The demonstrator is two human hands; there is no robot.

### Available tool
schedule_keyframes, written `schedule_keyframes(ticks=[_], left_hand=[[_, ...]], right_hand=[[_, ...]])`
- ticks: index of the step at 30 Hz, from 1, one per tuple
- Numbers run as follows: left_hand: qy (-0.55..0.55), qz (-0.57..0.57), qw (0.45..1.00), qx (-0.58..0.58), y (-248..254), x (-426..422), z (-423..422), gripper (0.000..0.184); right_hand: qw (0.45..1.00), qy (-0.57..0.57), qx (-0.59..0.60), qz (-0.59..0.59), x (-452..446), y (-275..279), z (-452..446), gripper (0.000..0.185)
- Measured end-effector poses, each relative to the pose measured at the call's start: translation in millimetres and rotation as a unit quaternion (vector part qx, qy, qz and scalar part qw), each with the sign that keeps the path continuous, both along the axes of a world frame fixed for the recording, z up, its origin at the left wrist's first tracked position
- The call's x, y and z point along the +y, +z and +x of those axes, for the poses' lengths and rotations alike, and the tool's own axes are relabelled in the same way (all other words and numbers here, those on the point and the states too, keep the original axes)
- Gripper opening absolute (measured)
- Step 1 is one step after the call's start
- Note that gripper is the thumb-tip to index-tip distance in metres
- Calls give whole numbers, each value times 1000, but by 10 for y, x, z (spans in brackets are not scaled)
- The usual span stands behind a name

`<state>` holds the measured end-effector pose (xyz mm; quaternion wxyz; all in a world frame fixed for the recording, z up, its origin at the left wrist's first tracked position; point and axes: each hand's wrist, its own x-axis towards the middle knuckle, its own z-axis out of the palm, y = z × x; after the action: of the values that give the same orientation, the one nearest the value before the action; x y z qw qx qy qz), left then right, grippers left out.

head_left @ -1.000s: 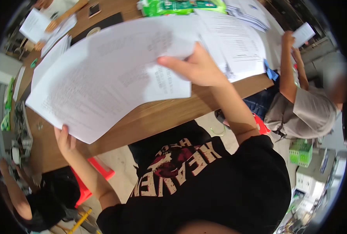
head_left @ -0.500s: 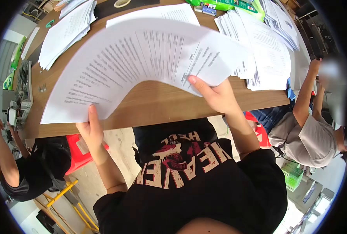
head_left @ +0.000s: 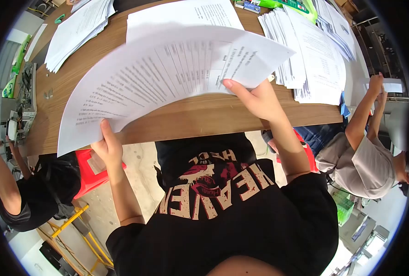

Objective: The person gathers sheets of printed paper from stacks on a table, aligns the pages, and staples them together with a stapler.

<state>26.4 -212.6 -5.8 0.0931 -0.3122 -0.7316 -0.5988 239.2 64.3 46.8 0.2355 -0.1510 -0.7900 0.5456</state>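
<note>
A printed white paper (head_left: 167, 69) arches between my two hands above the table's near edge. My left hand (head_left: 107, 141) pinches its lower left edge, thumb on the printed side. At the other end, my right hand (head_left: 255, 97) grips the near edge, thumb on top and fingers behind the paper. Rows of text and a ruled table show on the side facing me; whether it is one sheet or several I cannot tell. Just beyond it, another printed stack (head_left: 181, 18) lies on the table, partly covered by the raised paper.
Paper stacks lie at the left (head_left: 78, 32) and right (head_left: 321, 60) of the wooden table (head_left: 177, 119). Green packaging (head_left: 301, 7) lies at the back right. One person (head_left: 34, 193) sits at the left; another (head_left: 360, 161) at the right holds a paper.
The held paper's arch has flattened. Its left corner has moved slightly right and down, and its right end has tilted up. Both hands still hold it.
</note>
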Motion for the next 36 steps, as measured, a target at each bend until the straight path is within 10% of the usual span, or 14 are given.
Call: schedule_keyframes(ticks=[7,10,13,16,19,29,36], left_hand=[[-9,13,1000,0,-32,-108,1,27],[4,16,1000,7,-18,-104,27,29],[-29,37,999,-2,-101,-268,4,31],[-227,17,957,182,269,-159,-156,17],[-112,-18,979,169,480,3,22,12],[-126,-329,892,282,317,-103,-377,44],[-165,-149,970,98,877,736,-298,30]], right_hand=[[986,15,25,166,234,109,235,16],[964,-15,-244,108,239,256,313,8],[973,-24,-213,-85,187,285,338,7],[988,33,63,-134,241,98,387,30],[936,147,94,-306,386,231,325,31],[998,-61,31,-6,194,-79,53,26],[998,-59,24,24,231,-124,48,30]])
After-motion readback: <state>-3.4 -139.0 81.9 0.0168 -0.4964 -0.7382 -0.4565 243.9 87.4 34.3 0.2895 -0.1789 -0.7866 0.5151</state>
